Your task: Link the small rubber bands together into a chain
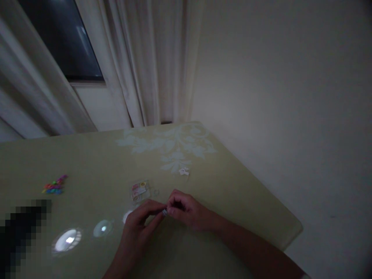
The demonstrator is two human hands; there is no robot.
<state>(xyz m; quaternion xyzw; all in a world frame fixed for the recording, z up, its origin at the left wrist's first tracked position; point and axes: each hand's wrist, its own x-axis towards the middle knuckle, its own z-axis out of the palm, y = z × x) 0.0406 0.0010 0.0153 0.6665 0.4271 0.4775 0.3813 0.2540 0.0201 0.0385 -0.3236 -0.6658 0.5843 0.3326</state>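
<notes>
My left hand and my right hand meet over the pale green table, fingertips pinched together on a tiny pale object that I cannot make out. Just beyond the hands lies a small clear packet with red and yellow labels, and beside it a small thin ring. A little white piece rests farther back on the table.
A heap of small bright coloured pieces lies at the left. The table's right edge runs diagonally along a bare wall. Curtains and a dark window stand behind. A blurred dark patch sits at the lower left.
</notes>
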